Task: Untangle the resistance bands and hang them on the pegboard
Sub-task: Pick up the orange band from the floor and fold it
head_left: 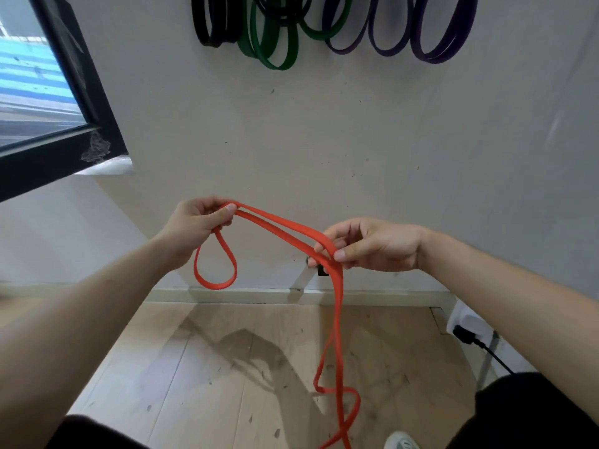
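The left hand (197,223) pinches the flat orange rubber resistance band (285,230) at its left end, a small loop hanging below. The right hand (369,244) grips both strands (thumb on the near side). The remaining band hangs to the wooden floor (194,367). Black, green and purple rubber bands (275,50) hang on the far wall (356,140).
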Tool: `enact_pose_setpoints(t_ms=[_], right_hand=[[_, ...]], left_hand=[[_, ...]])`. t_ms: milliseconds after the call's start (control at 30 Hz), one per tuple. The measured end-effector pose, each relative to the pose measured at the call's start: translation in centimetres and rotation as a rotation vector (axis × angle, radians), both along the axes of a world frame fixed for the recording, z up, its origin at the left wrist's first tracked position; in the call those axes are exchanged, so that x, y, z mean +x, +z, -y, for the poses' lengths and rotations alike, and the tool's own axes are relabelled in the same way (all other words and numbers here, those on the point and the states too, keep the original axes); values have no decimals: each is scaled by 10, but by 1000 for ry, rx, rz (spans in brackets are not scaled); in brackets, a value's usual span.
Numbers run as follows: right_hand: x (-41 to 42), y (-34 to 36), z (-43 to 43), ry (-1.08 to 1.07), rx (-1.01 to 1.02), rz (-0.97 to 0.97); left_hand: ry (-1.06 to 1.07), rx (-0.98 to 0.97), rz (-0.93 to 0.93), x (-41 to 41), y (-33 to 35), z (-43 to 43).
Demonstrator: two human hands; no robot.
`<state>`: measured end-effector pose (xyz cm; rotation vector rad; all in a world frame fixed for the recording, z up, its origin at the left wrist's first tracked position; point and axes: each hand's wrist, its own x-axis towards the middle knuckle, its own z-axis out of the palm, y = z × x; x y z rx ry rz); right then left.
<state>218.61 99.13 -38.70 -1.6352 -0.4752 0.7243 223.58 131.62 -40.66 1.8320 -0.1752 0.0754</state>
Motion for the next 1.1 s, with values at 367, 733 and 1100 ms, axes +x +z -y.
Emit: enact_pose_setpoints(t_ms=[367,733,1100], right_hand=[[1,3,7,-37,46,12],[-3,6,-4,-43,30,49],[-5,7,-2,10,54,31]], left_hand=[[-420,214,-284,-11,-9,1],[-575,100,-145,-43,17,71],[-372,-111,65,-43,31,78]])
